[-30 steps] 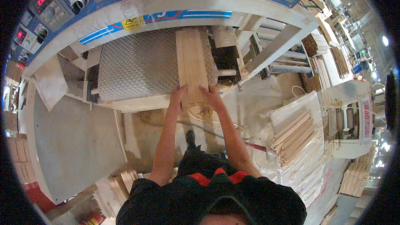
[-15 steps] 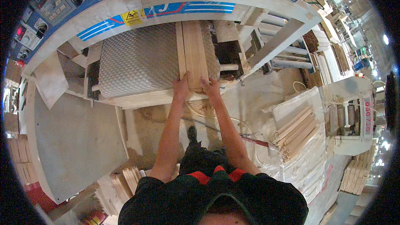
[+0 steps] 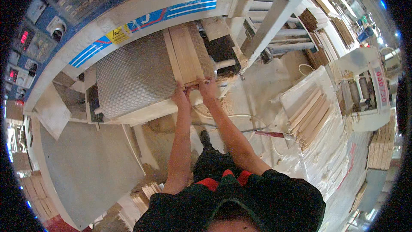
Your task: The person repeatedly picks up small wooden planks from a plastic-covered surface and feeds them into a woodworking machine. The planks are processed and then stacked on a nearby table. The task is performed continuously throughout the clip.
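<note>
Pale wooden strips point(image 3: 185, 58) lie side by side on the grey, dimpled conveyor belt point(image 3: 131, 73); their far ends run under the machine's frame. My left hand point(image 3: 181, 96) is closed at the left corner of their near end. At the right corner my right hand point(image 3: 207, 89) has its fingers bent over the end, close to the left hand. The fingertips under the wood are hidden. Both forearms reach forward from my body.
A blue control panel point(image 3: 73, 0) with dials tops the machine's pale frame point(image 3: 171, 1). Left of me stands a grey board point(image 3: 90, 167). Loose wooden strips point(image 3: 311, 118) lie on a plastic-covered stack point(image 3: 317, 159) at right. A hose point(image 3: 231, 116) crosses the floor.
My hands have shifted from the sides of the strips to their near end and drawn closer together. The view has turned, so the machine appears tilted and further left.
</note>
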Motion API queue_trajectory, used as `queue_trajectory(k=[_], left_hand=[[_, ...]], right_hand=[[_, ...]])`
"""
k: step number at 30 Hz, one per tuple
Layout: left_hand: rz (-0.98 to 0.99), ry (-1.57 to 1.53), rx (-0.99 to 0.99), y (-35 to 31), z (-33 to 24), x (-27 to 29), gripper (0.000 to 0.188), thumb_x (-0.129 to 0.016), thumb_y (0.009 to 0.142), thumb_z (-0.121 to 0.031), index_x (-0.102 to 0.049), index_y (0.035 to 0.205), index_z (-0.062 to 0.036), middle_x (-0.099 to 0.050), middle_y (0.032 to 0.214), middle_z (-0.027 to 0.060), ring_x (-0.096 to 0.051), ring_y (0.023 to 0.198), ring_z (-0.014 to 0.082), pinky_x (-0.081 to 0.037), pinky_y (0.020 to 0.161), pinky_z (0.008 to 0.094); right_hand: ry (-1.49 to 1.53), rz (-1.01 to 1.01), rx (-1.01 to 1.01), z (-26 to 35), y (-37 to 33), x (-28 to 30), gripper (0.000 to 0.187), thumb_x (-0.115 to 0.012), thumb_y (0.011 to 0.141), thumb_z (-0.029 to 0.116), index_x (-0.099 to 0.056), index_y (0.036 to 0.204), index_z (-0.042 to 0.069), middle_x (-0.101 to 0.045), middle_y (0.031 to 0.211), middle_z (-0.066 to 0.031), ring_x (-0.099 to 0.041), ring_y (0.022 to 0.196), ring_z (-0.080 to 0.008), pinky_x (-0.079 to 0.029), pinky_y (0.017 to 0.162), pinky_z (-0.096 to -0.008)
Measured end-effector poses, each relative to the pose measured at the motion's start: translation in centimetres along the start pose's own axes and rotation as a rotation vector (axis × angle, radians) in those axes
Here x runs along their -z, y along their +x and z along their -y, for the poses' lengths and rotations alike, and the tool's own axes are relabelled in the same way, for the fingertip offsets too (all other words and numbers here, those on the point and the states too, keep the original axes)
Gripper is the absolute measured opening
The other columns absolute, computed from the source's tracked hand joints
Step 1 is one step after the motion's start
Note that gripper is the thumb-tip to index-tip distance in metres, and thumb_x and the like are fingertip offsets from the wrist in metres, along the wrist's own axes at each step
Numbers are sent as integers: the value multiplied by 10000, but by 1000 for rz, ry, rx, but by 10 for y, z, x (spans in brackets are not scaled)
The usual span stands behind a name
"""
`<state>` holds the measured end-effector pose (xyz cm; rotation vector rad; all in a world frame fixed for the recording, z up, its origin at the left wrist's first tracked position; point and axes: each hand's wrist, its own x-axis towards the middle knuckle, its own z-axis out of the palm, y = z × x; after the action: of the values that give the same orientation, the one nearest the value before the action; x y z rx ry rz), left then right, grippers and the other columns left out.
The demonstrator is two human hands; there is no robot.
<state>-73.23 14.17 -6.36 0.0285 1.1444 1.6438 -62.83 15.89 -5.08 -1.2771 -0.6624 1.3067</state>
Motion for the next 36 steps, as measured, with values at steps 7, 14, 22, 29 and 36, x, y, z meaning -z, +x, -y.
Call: queue_trajectory(k=[7, 14, 22, 29, 36], left_hand=[[49, -34, -87, 19, -9, -1, 329, -708, 856, -231, -587, 1011, 34, -633, 960, 120, -643, 832, 204, -572, 677, 295], [152, 102, 63, 58, -13, -8, 293, -671, 876, -175, -587, 1076, 23, -649, 966, 107, -651, 875, 204, -561, 739, 291], [251, 245, 224, 7, 19, 5, 245, -606, 884, -222, -615, 1014, -14, -635, 842, 80, -626, 764, 209, -534, 733, 317], [756, 836, 150, -192, 160, -51, 169, -625, 873, -161, -610, 920, 0, -623, 756, 71, -603, 641, 162, -524, 619, 301], [1490, 1106, -546, -256, 321, -81, 270, -614, 734, -122, -653, 992, -53, -672, 945, 100, -622, 933, 270, -495, 832, 389]], right_hand=[[181, -32, 11, -9, 15, -26, 357, -715, 809, 61, -479, 1061, -32, -610, 868, -148, -660, 716, -243, -601, 588, -330], [-203, -183, 187, -13, 43, -33, 401, -737, 787, 120, -515, 1094, -12, -641, 833, -135, -661, 720, -207, -551, 598, -339], [-404, -52, 227, 37, -45, 106, 272, -702, 806, 224, -616, 998, 52, -654, 692, -124, -627, 648, -182, -501, 598, -359], [-854, -782, 116, 43, -162, 428, 175, -654, 802, 178, -659, 939, 70, -672, 758, -110, -643, 675, -197, -510, 639, -339], [-1247, -1232, -403, 112, -135, 562, 1056, -659, 650, 716, -352, 1393, 31, -410, 1329, -302, -422, 1216, -449, -368, 1001, -521]])
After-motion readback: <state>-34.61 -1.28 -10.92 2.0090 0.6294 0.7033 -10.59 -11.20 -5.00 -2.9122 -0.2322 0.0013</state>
